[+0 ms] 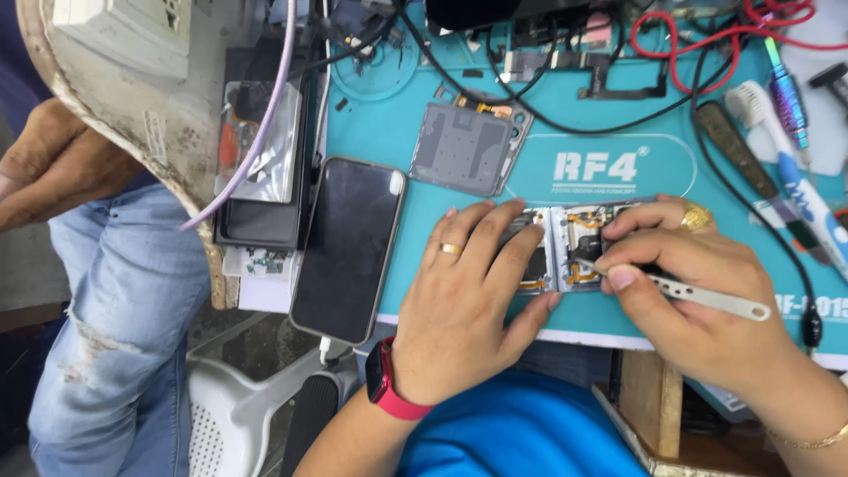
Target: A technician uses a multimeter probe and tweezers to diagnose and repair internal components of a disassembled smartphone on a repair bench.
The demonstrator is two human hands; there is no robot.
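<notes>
Above the opened phone (565, 247) you have bare teal mat (397, 132); a grey back cover (465, 148) and black cables (565, 115) crowd beyond, a dark phone (349, 247) blocks left.

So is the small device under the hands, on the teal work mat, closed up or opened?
Opened: the small device lies with its inner parts and orange flex cables exposed, left hand steadying it, right hand working metal tweezers.

1. A dark, blank phone screen (348, 249) lies just left of my left hand (468, 300); black, rounded rectangle.
2. Further left of that hand, a silvery foil pouch (265, 141) rests on a black slab; orange patch showing.
</notes>
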